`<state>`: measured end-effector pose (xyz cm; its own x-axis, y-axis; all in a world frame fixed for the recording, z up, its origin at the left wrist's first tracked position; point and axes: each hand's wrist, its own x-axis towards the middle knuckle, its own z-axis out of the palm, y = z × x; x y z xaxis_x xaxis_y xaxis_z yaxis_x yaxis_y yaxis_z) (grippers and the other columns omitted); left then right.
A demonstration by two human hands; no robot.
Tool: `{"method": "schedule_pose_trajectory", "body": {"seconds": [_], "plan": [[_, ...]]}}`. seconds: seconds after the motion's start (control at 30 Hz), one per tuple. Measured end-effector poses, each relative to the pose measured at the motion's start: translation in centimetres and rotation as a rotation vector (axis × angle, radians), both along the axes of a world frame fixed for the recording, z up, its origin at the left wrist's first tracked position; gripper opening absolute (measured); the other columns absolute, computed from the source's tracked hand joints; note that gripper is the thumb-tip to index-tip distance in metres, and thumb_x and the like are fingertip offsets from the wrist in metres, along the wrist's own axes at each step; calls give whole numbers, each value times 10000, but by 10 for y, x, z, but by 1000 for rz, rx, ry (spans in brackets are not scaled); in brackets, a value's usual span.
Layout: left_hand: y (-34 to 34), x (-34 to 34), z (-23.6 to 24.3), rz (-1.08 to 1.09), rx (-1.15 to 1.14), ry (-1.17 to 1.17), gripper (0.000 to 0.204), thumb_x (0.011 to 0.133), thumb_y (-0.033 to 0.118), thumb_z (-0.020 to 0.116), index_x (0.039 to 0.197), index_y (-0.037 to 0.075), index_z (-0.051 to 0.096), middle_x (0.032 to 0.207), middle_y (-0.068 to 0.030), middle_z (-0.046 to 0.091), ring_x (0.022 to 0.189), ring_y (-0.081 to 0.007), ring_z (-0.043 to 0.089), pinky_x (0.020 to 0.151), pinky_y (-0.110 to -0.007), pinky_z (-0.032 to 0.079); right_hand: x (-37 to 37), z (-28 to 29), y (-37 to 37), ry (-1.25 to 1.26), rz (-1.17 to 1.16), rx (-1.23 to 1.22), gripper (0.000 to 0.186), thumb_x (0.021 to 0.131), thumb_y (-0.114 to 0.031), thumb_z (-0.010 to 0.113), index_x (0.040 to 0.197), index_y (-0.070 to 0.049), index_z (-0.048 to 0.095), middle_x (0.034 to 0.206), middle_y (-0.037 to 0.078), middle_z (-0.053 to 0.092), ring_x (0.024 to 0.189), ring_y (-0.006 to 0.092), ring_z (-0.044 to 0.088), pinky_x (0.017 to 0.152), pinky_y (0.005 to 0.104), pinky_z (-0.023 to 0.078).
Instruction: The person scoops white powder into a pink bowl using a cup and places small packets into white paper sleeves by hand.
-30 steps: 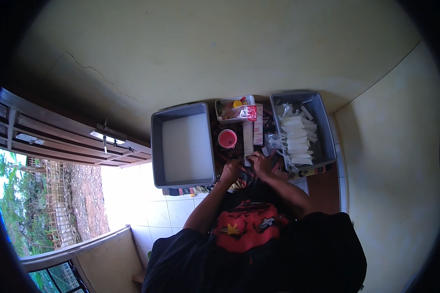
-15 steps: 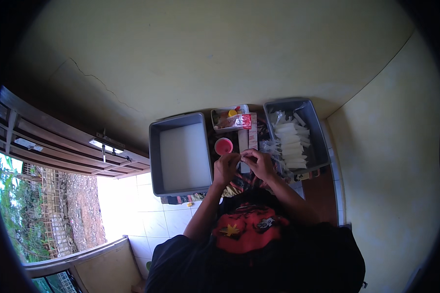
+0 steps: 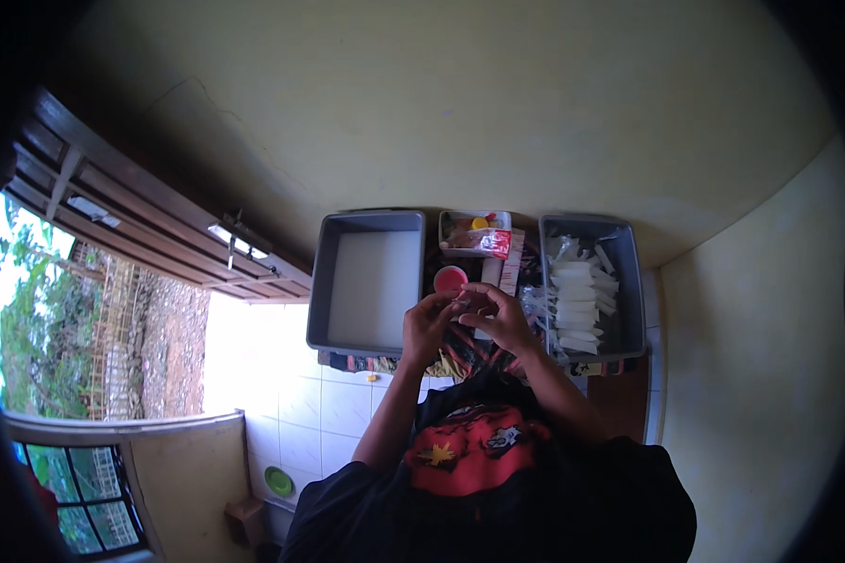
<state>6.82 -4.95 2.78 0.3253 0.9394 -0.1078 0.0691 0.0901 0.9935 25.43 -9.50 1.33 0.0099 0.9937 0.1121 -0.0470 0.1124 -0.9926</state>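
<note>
Pink cup (image 3: pixel 450 279) beyond half-curled hands (image 3: pixel 426 326) (image 3: pixel 505 326), close together; cannot tell what they hold

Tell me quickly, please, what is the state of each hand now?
Left hand: fingers bent; whether it holds something cannot be told.
Right hand: fingers bent, close to the left's; its grip cannot be told either.

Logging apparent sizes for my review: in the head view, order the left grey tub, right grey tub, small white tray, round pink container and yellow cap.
1. Left grey tub and right grey tub: too alike to rank
2. Small white tray
3. Round pink container
4. Yellow cap
</note>
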Motion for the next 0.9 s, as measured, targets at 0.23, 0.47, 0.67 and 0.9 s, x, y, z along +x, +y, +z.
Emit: {"method": "schedule_pose_trajectory", "body": {"seconds": [0.23,0.47,0.67,0.9], "plan": [[-26,-10,1,185,52,227,298,1032,270,724,1127,-5,791,1022,-82,800,927,-152,718,857,-312,554,-11,-6,-8,89,-17,-123,452,936,-63,806,1360,-33,651,1029,71,787,945,115,742,868,278,588],[-42,-9,13,210,-49,-6,278,1005,176,748,1210,-10,768,1048,-93,805,977,-135,724,883,-303,560,-11,-9,-20,12,-6,-123,464,933,-50,789,1373,-35,643,1034,86,792,955,119,749,880,306,595],[-36,-19,0,140,-65,158,285,950,85,781,1202,-46,755,1030,-107,808,921,-133,740,851,-301,581,-5,-15,-19,-56,-23,-137,480,930,-73,797,1385,-74,646,1065,98,805,967,145,770,869,317,597],[-7,-35,-10,160,-120,-3,255,860,60,868,1081,-16,766,944,-72,796,865,-111,719,802,-278,569,-17,-22,0,-229,-131,-116,427,938,-91,779,1349,-75,664,1046,104,800,901,179,779,821,318,595]]}}
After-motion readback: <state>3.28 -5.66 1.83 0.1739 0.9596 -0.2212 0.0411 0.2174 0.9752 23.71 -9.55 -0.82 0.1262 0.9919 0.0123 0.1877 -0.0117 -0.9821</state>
